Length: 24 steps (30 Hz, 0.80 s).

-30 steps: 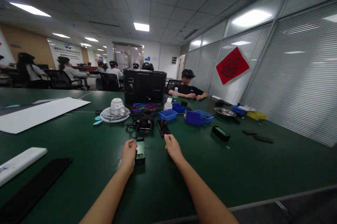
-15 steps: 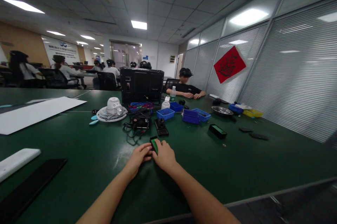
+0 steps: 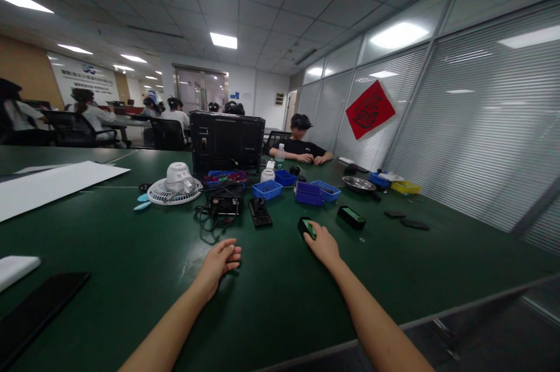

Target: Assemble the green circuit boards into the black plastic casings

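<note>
My right hand [image 3: 324, 244] is closed round a small black block with a green face [image 3: 307, 227], held just above the green table [image 3: 131, 255], out to the right. A second black-and-green block [image 3: 350, 216] lies a little further right on the table. My left hand [image 3: 219, 262] rests on the table with its fingers stretched out and nothing in them.
Ahead stand a white desk fan [image 3: 175, 184], a black box with tangled wires [image 3: 224, 204], a black holder [image 3: 259, 212], blue trays [image 3: 266, 189], a steel bowl [image 3: 359, 184] and a black case [image 3: 226, 140]. A person sits across the table. White boards lie left.
The black-and-green block passed from my left hand to my right. My right hand carried it to the right, and my left hand let go and opened on the table.
</note>
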Each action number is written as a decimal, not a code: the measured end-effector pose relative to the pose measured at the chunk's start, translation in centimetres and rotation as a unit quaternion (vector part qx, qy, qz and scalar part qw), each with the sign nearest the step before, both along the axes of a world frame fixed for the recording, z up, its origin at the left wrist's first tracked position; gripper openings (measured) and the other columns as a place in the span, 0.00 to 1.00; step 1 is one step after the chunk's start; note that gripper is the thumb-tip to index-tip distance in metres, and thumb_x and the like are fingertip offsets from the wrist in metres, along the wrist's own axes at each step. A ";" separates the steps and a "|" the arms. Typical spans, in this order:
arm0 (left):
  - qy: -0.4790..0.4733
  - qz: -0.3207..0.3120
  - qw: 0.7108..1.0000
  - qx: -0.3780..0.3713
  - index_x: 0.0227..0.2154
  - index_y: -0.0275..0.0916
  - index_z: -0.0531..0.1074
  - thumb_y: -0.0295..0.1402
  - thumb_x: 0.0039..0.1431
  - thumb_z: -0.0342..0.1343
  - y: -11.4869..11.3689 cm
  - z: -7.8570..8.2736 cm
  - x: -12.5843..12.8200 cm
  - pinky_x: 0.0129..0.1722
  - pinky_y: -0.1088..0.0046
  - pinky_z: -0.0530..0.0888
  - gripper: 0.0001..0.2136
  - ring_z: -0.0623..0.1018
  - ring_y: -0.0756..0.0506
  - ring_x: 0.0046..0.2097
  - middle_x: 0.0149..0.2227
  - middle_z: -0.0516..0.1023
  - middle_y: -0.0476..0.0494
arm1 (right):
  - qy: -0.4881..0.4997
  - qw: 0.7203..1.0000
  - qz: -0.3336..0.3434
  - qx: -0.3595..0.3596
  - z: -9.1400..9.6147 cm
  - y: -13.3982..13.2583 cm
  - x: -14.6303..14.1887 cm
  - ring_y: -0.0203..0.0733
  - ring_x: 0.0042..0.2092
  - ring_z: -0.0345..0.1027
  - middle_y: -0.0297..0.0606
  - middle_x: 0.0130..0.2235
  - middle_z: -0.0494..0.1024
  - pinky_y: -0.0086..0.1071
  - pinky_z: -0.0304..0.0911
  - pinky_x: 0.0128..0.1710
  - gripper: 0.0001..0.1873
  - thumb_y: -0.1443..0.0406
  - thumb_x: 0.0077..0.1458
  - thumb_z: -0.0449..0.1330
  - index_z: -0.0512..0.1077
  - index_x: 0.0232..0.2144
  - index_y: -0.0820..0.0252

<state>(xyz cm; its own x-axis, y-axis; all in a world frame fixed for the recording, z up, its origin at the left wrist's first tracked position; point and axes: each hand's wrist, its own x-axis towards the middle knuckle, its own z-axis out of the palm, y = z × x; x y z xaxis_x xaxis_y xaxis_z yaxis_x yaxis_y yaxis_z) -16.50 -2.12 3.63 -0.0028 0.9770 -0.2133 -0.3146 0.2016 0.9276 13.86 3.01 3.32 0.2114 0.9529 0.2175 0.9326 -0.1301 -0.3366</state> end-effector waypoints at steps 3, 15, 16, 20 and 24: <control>0.000 0.007 1.000 -0.005 0.39 0.34 0.67 0.27 0.52 0.53 0.0 0.0 0.0 0.29 0.76 0.73 0.10 0.76 0.51 0.29 0.33 0.76 0.40 | 0.107 0.994 -0.031 0.003 -0.3 0.8 2.3 0.45 0.44 0.67 0.41 0.45 0.72 0.34 0.60 0.40 0.25 0.52 0.54 0.47 0.65 0.50 0.55; 0.008 -0.001 1.000 -0.004 0.39 0.34 0.66 0.27 0.52 0.52 0.2 -0.1 0.0 0.28 0.76 0.73 0.10 0.75 0.52 0.28 0.32 0.75 0.41 | 0.059 0.992 -0.099 0.048 0.1 0.7 4.0 0.50 0.47 0.63 0.48 0.45 0.70 0.37 0.57 0.44 0.29 0.49 0.51 0.48 0.67 0.48 0.60; 0.009 -0.001 1.000 -0.004 0.38 0.34 0.67 0.27 0.52 0.52 0.2 -0.1 0.0 0.28 0.77 0.73 0.09 0.75 0.52 0.28 0.32 0.75 0.41 | 0.038 0.994 -0.093 0.046 0.1 0.5 3.6 0.51 0.47 0.63 0.48 0.45 0.69 0.38 0.58 0.44 0.30 0.48 0.50 0.49 0.66 0.49 0.59; 0.011 0.005 1.000 -0.007 0.37 0.34 0.67 0.26 0.52 0.52 0.2 -0.1 0.1 0.28 0.77 0.73 0.08 0.75 0.51 0.28 0.32 0.75 0.42 | 0.043 0.994 -0.097 0.028 0.1 0.6 3.8 0.49 0.45 0.64 0.48 0.46 0.68 0.36 0.59 0.42 0.29 0.51 0.50 0.50 0.65 0.51 0.59; 0.006 0.003 1.000 -0.001 0.36 0.34 0.68 0.27 0.51 0.53 0.0 0.0 0.2 0.28 0.76 0.73 0.08 0.75 0.51 0.29 0.31 0.75 0.42 | 0.095 0.986 -0.135 0.011 0.2 1.1 5.9 0.48 0.44 0.66 0.47 0.43 0.72 0.35 0.60 0.40 0.27 0.51 0.54 0.44 0.70 0.46 0.59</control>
